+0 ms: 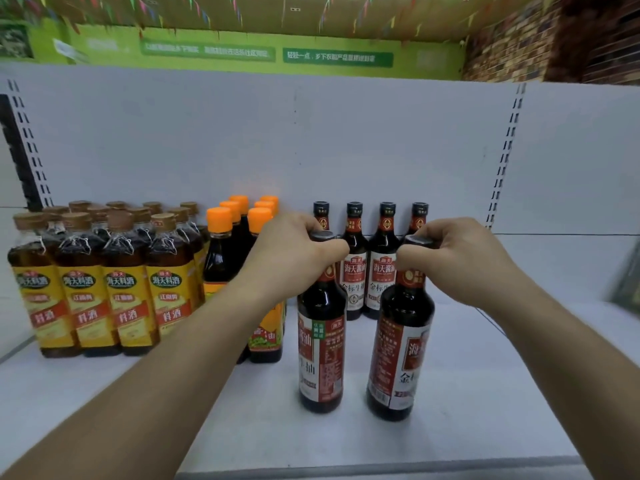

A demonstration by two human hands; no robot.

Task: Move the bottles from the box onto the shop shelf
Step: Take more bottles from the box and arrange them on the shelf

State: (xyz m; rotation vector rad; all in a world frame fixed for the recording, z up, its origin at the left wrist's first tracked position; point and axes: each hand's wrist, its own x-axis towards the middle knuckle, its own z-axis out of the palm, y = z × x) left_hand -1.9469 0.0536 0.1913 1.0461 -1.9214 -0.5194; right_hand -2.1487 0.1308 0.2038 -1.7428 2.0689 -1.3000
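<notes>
Left hand (pixel 294 252) is gripping the neck of the left bottle (pixel 320 358); right hand (pixel 457 258) is gripping the right bottle (pixel 398 362) likewise. Both are standing side by side on the shelf (pixel 485 393), before four matching bottles (pixel 385 268).
</notes>
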